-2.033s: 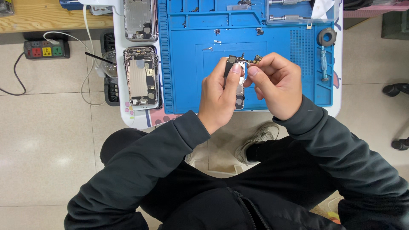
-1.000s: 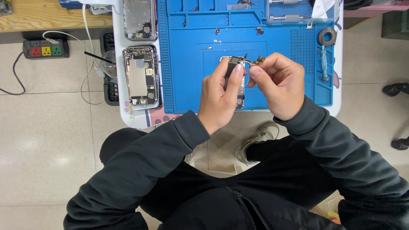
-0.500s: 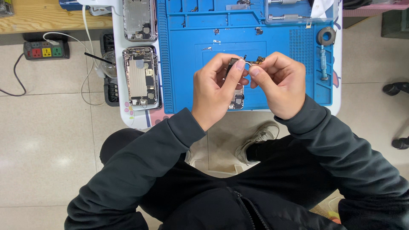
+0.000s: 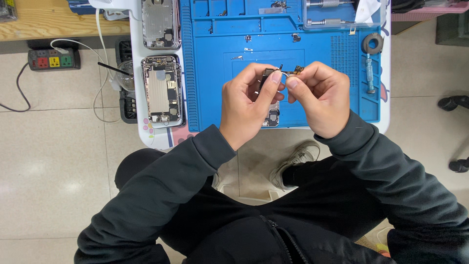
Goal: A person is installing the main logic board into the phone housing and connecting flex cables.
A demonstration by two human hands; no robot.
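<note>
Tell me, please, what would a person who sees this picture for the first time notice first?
First, the two hands at the centre: the left hand and the right hand pinch a small dark phone part with a thin flex strip over the bright blue work mat. Next, at the left of the mat, two opened phone housings lie on the white table, one above the other. A power strip with coloured sockets sits on the floor, far left.

The mat [image 4: 210, 78] lies on the table [image 4: 386, 112]. Both hands are above the mat, the left hand [image 4: 246, 105] just left of the right hand [image 4: 317, 100], with a small part [image 4: 293, 71] between their fingertips. Two phone shells [image 4: 161, 90] lie left of the mat, one behind the other. A tape roll [image 4: 372, 43] sits at the mat's right edge. A power strip [image 4: 53, 58] lies on the floor [image 4: 58, 161], far left.
</note>
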